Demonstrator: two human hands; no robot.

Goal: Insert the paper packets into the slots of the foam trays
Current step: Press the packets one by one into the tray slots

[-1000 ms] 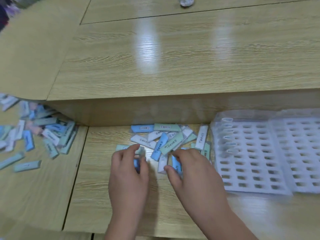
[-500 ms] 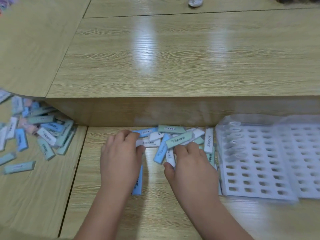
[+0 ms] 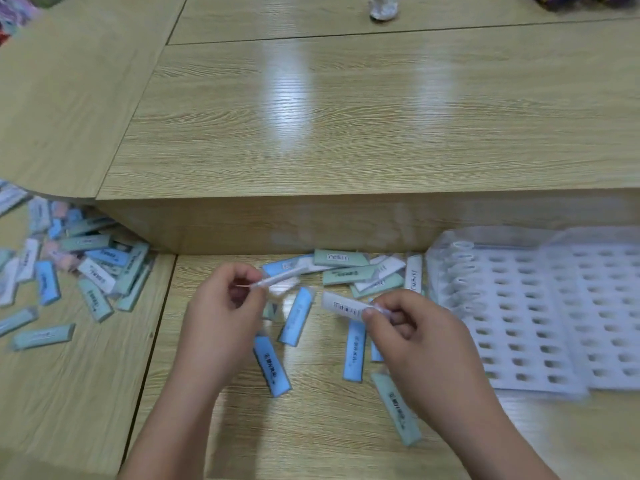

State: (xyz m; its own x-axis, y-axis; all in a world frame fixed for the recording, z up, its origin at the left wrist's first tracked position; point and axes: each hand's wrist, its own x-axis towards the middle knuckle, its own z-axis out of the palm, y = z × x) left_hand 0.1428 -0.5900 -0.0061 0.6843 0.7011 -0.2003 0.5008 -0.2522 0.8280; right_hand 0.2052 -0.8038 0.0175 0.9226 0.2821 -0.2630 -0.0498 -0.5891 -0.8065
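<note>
Several blue, green and white paper packets [image 3: 349, 270] lie scattered on the lower wooden desk in front of me. My left hand [image 3: 225, 306] pinches a white packet [image 3: 280, 279] by its end, held edge-on above the pile. My right hand [image 3: 412, 327] pinches another white packet [image 3: 343, 305] with a barcode, lifted just off the desk. The white foam tray [image 3: 512, 327] with rows of slots lies to the right of my right hand; its leftmost column holds several white packets [image 3: 459, 268].
A second heap of packets [image 3: 72, 268] covers the desk section at the left. A raised wooden shelf [image 3: 346, 223] runs right behind the pile. A crumpled white object [image 3: 382, 8] sits at the far edge of the upper table.
Both hands have come up off the pile, each now pinching a white packet. Several packets have been dragged toward me and lie spread out on the desk.
</note>
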